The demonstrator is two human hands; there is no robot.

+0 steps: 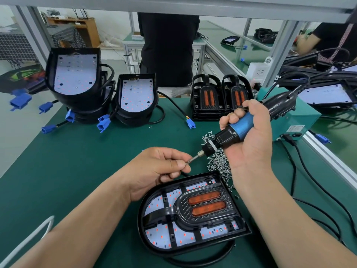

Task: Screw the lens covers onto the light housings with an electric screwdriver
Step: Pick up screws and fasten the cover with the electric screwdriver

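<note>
- Lying flat on the green table, nearest to the body: one black D-shaped plastic light housing with a white LED board, already fitted with a black lens cover bearing two orange lenses.
- Not fully fastened yet, by judgement: several screw seats on the cover looking dark and empty; too small to tell about screws already in.
- Pinched in the left hand, fingertips closed on it: a small silver screw, held at the bit tip, just above the far edge of the housing.
- Gripped in the right hand, fingers wrapped round the body: a blue-and-black electric screwdriver, tilted, bit pointing toward the left hand, apart from the cover.
- Just beside the housing: a loose pile of silver screws.
- Left to do, probably most of the job: two stacks of open housings without covers at the far side, and stacked spare covers near them.
</note>
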